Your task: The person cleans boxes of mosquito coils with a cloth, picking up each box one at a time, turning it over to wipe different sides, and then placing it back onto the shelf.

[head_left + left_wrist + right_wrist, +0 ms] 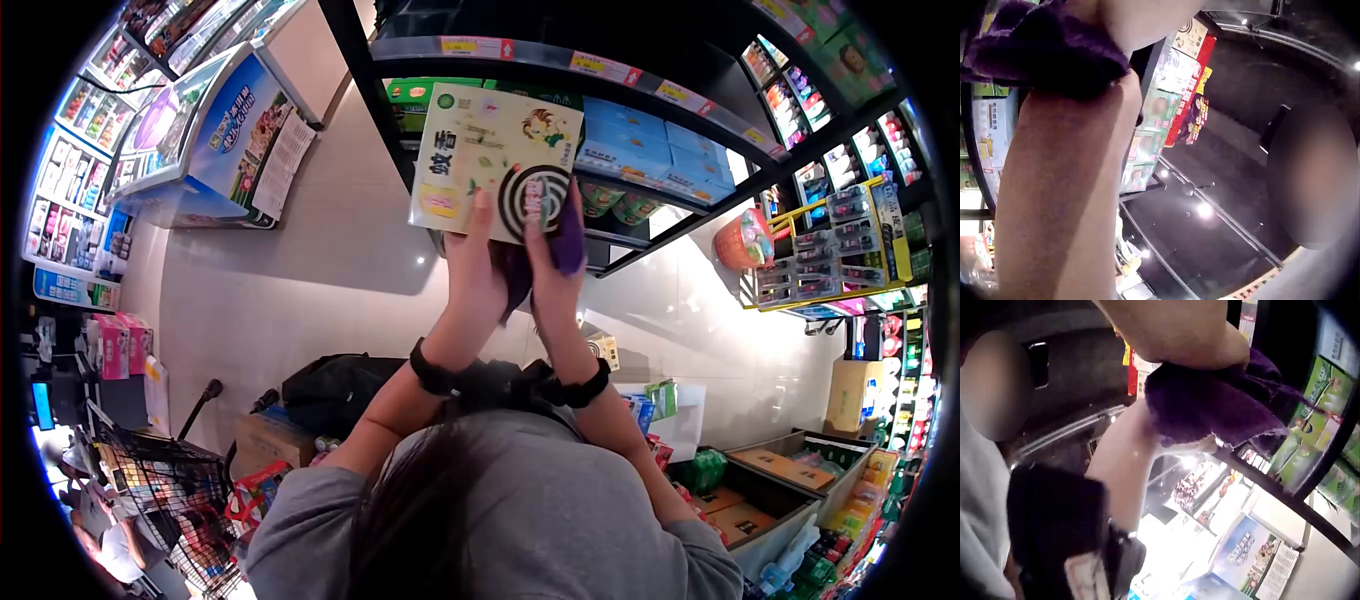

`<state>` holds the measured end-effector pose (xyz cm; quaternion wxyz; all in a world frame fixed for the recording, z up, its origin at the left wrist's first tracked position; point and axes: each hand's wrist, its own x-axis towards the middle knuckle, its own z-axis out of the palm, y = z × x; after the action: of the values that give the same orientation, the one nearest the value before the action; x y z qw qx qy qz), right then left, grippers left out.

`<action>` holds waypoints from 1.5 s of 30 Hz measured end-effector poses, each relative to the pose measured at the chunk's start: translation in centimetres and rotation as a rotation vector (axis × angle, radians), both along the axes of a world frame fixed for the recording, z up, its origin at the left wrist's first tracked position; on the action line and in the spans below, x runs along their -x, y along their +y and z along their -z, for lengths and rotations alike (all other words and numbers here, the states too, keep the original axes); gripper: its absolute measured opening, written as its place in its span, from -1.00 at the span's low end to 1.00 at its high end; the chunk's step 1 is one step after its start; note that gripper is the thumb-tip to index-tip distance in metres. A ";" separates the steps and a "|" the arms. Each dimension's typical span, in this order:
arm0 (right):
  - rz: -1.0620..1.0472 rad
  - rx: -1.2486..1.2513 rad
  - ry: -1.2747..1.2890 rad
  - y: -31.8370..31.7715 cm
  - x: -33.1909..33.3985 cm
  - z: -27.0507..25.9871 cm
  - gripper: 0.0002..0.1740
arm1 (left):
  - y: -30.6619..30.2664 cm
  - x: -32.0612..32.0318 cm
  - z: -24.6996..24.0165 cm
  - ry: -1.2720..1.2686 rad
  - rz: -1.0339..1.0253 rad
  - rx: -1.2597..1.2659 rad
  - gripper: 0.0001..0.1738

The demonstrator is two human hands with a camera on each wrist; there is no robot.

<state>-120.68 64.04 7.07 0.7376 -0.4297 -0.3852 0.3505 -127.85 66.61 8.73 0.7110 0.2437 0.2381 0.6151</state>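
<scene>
Both hands hold up a cream mosquito coil box (490, 140) with a black spiral on its face, in front of the shelf. My left hand (476, 250) grips its lower edge, thumb on the printed face and the other fingers hidden behind. At the lower right corner, my right hand (552, 262) grips it the same way, thumb over the spiral. A purple cloth (571, 240) bunches behind the box beside the right hand and hangs down between the hands. Dark folds of this cloth (1047, 56) fill the upper left wrist view. It also spreads below a hand in the right wrist view (1204, 406).
A dark-framed shelf (620, 75) with price tags holds blue boxes (640, 145) and green packs (410, 92). A freezer cabinet (215, 140) stands at left, a shopping cart (165, 490) at lower left. Crates (790, 500) and a red basket (740, 240) are at right.
</scene>
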 end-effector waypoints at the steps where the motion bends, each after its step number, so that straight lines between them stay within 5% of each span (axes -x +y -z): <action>1: 0.045 -0.010 0.008 0.3 -0.7 -0.7 -0.32 | 0.0 0.1 0.4 0.001 0.001 -0.002 -0.52; 3: -0.060 -0.097 0.275 0.7 -2.6 -1.0 -0.38 | 0.0 0.3 1.2 -0.025 0.001 -0.119 -0.49; 6: -0.029 -0.086 0.325 0.7 -5.5 -1.7 -0.49 | 1.2 2.9 2.7 0.019 0.168 -0.125 -0.45; 9: -0.168 -0.058 0.126 0.7 -8.4 -2.9 -0.52 | 2.5 4.6 2.4 -0.116 0.375 -0.309 -0.46; 13: -0.179 -0.044 -0.193 1.2 -9.0 -2.9 -0.55 | 1.8 3.5 0.9 0.031 0.355 0.023 -0.49; 15: 0.108 -0.063 -0.471 1.0 -7.1 -4.5 -0.58 | 1.9 2.7 1.5 -0.082 0.351 0.096 -0.50; 21: 0.360 -0.217 -0.838 -0.1 -4.9 -1.9 -0.33 | 1.8 1.7 1.7 -0.186 0.376 0.209 -0.50; 31: -0.101 -0.280 -1.091 -4.4 -2.3 1.2 -0.31 | 2.4 2.2 1.5 -0.177 0.441 0.309 -0.44; 32: -0.089 -0.276 -1.152 -4.5 -2.6 0.9 -0.33 | 2.8 2.4 2.2 -0.483 0.628 0.253 -0.46; 35: -0.005 -0.232 -1.181 -3.8 -3.5 0.6 -0.34 | 2.7 1.8 3.0 -0.419 0.561 0.270 -0.51; 43: 0.192 -0.226 -0.845 -0.9 -5.4 -2.4 -0.41 | 1.3 1.1 1.4 -0.192 0.299 0.148 -0.50; 45: 0.088 -0.188 -0.283 -0.9 -5.2 -2.6 -0.43 | 0.7 1.4 0.5 -0.161 0.241 0.152 -0.51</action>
<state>-115.47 63.10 9.71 0.7277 -0.4203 -0.4971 0.2163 -129.22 67.34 8.24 0.8129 0.1659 0.1952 0.5230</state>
